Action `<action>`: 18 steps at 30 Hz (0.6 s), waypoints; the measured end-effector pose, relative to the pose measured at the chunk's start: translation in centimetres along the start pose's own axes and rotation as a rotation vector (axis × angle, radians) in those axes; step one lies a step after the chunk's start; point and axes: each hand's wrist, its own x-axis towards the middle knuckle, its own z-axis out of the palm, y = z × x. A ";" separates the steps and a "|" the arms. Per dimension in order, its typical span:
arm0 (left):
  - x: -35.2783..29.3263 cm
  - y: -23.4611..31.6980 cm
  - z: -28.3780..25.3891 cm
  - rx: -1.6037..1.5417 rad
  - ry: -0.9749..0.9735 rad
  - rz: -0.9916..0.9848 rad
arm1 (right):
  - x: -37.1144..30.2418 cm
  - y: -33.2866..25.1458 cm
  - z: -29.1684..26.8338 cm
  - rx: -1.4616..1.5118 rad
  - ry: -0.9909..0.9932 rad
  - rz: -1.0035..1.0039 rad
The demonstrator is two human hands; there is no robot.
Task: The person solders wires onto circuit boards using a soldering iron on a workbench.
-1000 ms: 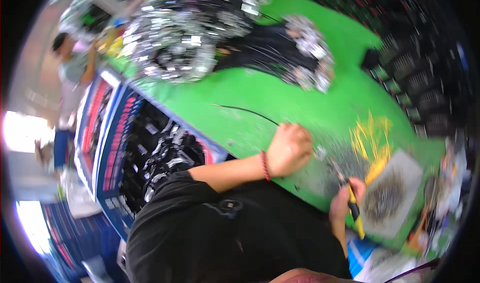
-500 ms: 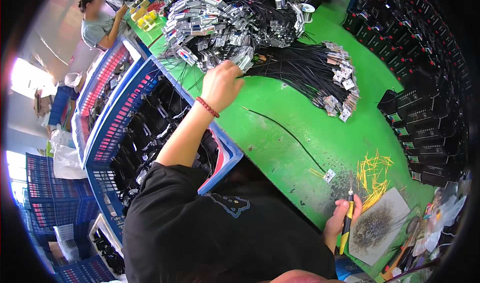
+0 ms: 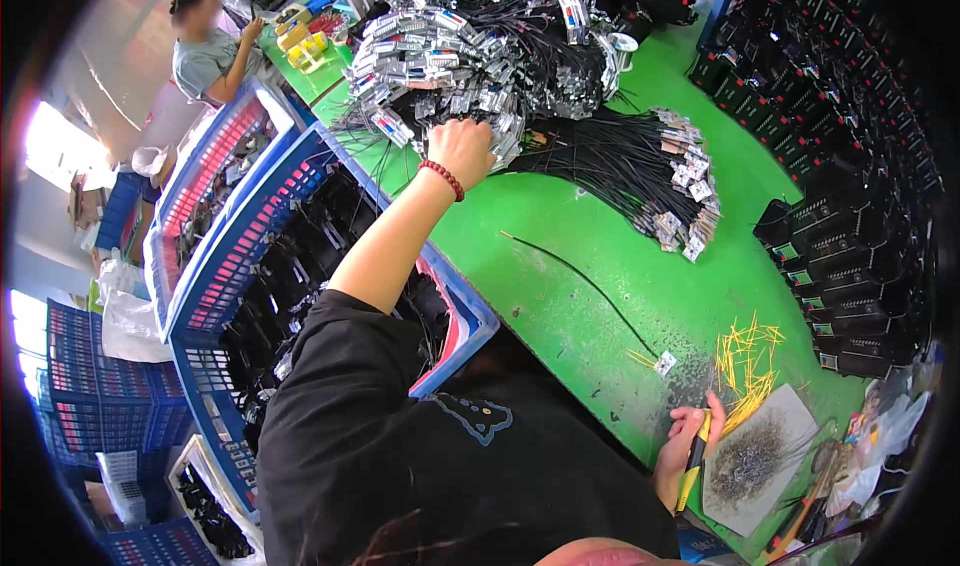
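In the head view, a green table [image 3: 545, 206] runs beneath the left hand [image 3: 462, 148] and on to the right hand [image 3: 680, 448] at its near edge. Its surface is scuffed, with dark specks thickest just beyond the right hand. Left of the left hand the room opens out: bright windows [image 3: 65, 151], a pale wall, stacked blue baskets [image 3: 110, 406], a white bag [image 3: 135, 326], and, farther up, a seated person [image 3: 210, 61] in grey with a raised hand.

The left hand, back uppermost, is at the near edge of a heap of metal parts [image 3: 440, 51]; its fingertips are hidden, so whether they pinch anything cannot be told. The right hand is curled around a yellow-and-black iron [image 3: 694, 458].

Between the hands lies a thin black cable [image 3: 607, 300], its bare end nearer the left hand and its small white board [image 3: 665, 364] beyond the right. Yellow wires [image 3: 745, 361] are scattered just past the right hand, and a grey plate [image 3: 797, 428] with dark grit lies beside it. To the right of the left hand spreads a bundle of black leads [image 3: 600, 156]; a white spool [image 3: 625, 46] stands farther off. Black cases [image 3: 865, 296] bank up well beyond the right hand. A blue crate [image 3: 482, 332] of black parts lies below the left hand, partly covered by that forearm.
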 end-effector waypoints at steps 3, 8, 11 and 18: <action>0.7 -0.1 -0.8 -0.009 -0.091 0.008 | 0.0 -0.1 0.0 0.006 -0.008 -0.009; 0.8 -0.7 -0.6 -0.063 -0.088 0.024 | 0.1 0.0 0.0 0.041 -0.016 -0.030; 0.7 -1.2 0.4 -0.082 -0.029 0.073 | 0.1 0.1 -0.2 0.060 -0.007 -0.034; 1.5 -0.1 0.9 0.188 -0.040 0.118 | 0.2 0.6 -0.1 0.105 -0.056 -0.071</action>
